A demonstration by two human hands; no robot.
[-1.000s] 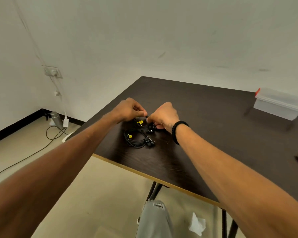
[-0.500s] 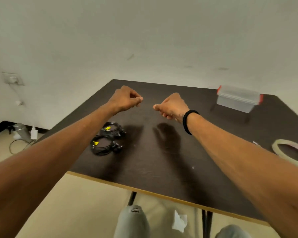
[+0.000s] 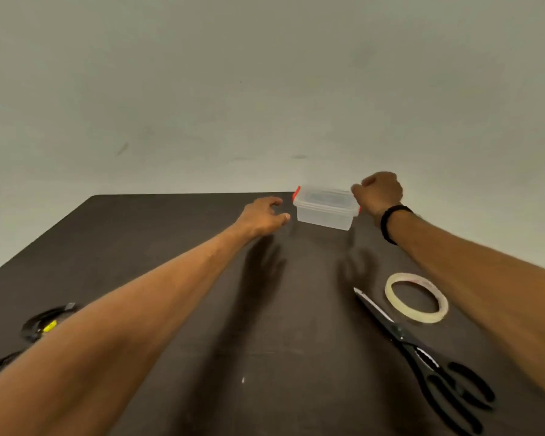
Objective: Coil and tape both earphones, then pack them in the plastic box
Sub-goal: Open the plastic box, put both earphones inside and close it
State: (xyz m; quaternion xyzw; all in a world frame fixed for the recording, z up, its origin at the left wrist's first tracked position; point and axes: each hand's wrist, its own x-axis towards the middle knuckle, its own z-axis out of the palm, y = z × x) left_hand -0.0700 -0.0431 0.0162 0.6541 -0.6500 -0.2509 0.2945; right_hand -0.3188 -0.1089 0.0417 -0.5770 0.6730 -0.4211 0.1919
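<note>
The box, clear with red latches and its lid on, sits at the far edge of the table. Your right hand meets its right end, fingers curled; whether it has hold, you cannot tell. Your left hand hovers spread just beside it. Coiled earphones lie near-left; tape and scissors near-right, bare tabletop between.

plastic box between the hands: clear, red latches | table: dark brown | tape roll under right forearm: pale cream | scissors beside it: black handles | earphones by left forearm: black (yellow tag) | wristband: black
</note>
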